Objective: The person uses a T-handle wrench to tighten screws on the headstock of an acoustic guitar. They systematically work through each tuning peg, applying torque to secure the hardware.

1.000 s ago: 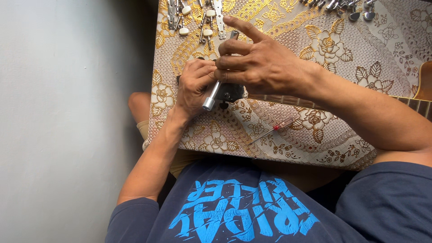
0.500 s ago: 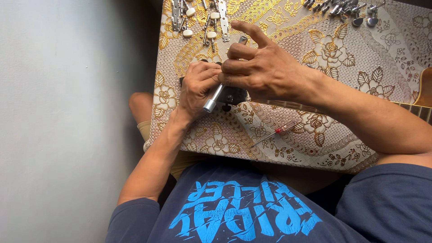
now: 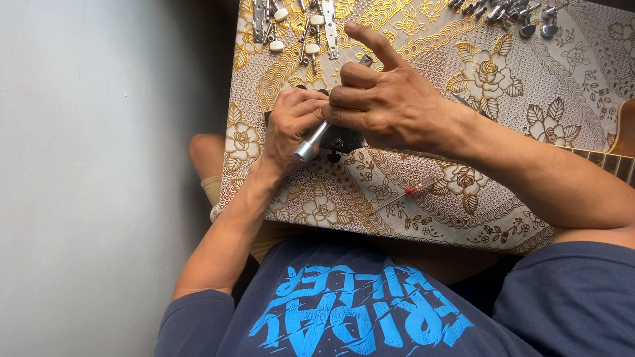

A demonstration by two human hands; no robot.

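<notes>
Head view, looking straight down. Left hand [image 3: 291, 129] at centre-left of the frame, grip closed around a silver metal tool [image 3: 311, 143] – its round end pointing down-left. Right hand [image 3: 387, 106] just beside it at centre, three fingers curled over the dark headstock [image 3: 344, 140], forefinger stretched toward the top edge; whether it clamps anything, cannot tell. Headstock lying on the bench [image 3: 569, 79] under a gold-flowered cloth, mostly hidden by both hands. Small red-handled screwdriver [image 3: 411, 192] lower, right of centre – apart from the hands. Rows of tuning pegs [image 3: 291, 23] along the top edge, more at upper right [image 3: 509, 13].
</notes>
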